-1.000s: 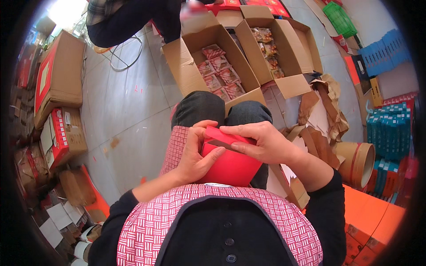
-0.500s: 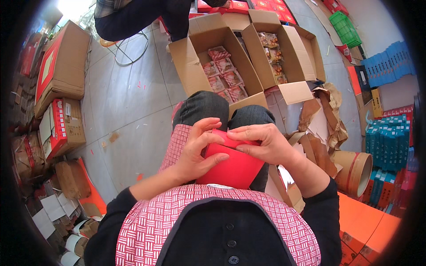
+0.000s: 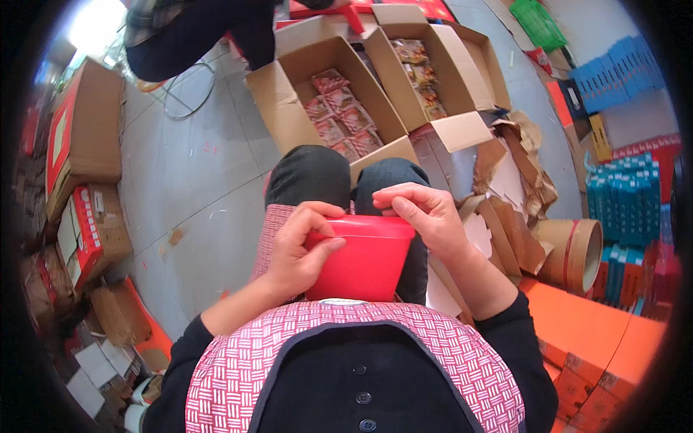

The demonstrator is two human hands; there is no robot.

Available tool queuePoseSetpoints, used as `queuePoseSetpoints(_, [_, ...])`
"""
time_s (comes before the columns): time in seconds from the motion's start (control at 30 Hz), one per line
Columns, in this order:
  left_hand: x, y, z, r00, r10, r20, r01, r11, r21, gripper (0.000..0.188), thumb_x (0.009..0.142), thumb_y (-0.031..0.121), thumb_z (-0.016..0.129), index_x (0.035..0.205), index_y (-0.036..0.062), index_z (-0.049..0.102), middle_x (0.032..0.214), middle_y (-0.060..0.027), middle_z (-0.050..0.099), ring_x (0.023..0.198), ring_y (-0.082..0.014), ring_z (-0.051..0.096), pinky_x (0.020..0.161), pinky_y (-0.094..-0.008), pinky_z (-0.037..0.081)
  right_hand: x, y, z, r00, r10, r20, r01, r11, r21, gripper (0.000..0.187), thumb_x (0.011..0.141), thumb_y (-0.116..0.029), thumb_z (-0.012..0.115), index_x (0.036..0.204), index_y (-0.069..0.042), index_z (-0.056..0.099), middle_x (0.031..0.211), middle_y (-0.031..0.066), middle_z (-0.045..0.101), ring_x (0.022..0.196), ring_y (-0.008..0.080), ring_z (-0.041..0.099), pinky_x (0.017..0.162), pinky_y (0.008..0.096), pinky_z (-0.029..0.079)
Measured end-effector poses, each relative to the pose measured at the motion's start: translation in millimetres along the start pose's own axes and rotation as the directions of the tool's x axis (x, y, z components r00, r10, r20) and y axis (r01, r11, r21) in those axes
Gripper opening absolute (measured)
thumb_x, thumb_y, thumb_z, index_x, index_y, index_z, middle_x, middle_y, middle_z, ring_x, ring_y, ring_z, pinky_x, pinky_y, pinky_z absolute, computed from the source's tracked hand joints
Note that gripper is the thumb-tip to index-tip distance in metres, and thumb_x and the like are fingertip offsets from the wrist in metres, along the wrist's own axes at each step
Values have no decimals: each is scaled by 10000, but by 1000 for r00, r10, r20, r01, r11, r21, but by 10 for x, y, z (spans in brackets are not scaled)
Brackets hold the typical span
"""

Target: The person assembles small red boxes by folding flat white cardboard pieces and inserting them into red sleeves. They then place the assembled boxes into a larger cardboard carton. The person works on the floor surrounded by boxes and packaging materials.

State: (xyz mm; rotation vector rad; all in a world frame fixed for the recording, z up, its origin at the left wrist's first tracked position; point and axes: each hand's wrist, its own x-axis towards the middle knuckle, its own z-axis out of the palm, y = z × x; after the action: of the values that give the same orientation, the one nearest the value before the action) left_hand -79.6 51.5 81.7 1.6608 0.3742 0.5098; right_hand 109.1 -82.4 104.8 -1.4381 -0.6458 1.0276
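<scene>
On my lap sits a bright red box, its top folded over along a straight upper edge and its sides narrowing upward to the right. My left hand grips its upper left corner, thumb across the front and fingers over the top. Just above the upper right corner is my right hand, fingers stretched to the left and thumb a little apart, with nothing visible in it. The box's far side and base are hidden.
Beyond my knees an open carton holds several red-and-white packets, and a second carton holds packed food. A person crouches at the far left. Cardboard boxes line the left; orange boxes and a cardboard tube stand right.
The top flap, raised with a gap before, now lies flat against the red box. My right hand has lifted off toward the upper right corner; the left has shifted onto the left corner.
</scene>
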Motion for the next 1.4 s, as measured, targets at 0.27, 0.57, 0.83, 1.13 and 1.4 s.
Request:
queuePoseSetpoints(0.27, [5,22,-26,1000,-7,5,6,998,66,188,764,-27,664,811,27,491,1055,-128,573,946,-200,548,841,-292,427,-361,158,30,979,128,-159,-80,957,278,263,834,-32,665,1088,30,639,1040,82,652,976,135,596,873,269,477])
queuePoseSetpoints(0.57, [23,116,36,1000,-31,-1,31,987,160,182,770,10,675,813,29,499,1035,-121,579,964,-217,542,832,-302,434,-420,327,374,883,-47,-467,107,989,105,194,852,-46,645,1038,8,667,1011,64,666,932,109,599,834,232,469])
queuePoseSetpoints(0.83, [352,285,101,917,232,326,-377,772,511,235,670,90,723,805,47,536,974,-108,584,946,-286,536,853,-372,387,-361,339,335,908,-112,-403,116,993,-16,161,876,-53,608,1008,12,674,994,84,667,916,129,605,828,244,465])
queuePoseSetpoints(1.13, [389,211,338,935,181,306,-318,809,494,214,677,37,694,814,42,530,931,-121,549,876,-281,529,771,-362,413,-435,385,402,903,-287,-319,229,951,-209,170,893,-33,568,1032,25,647,1061,113,643,983,149,595,859,270,467])
queuePoseSetpoints(1.4, [148,18,-330,950,-153,274,211,958,-195,632,670,155,810,1214,83,497,1201,-124,527,1122,-238,520,966,-351,406,-556,452,332,914,-311,-260,300,950,-83,170,892,3,514,1051,17,573,1127,115,558,1020,148,547,879,264,431])
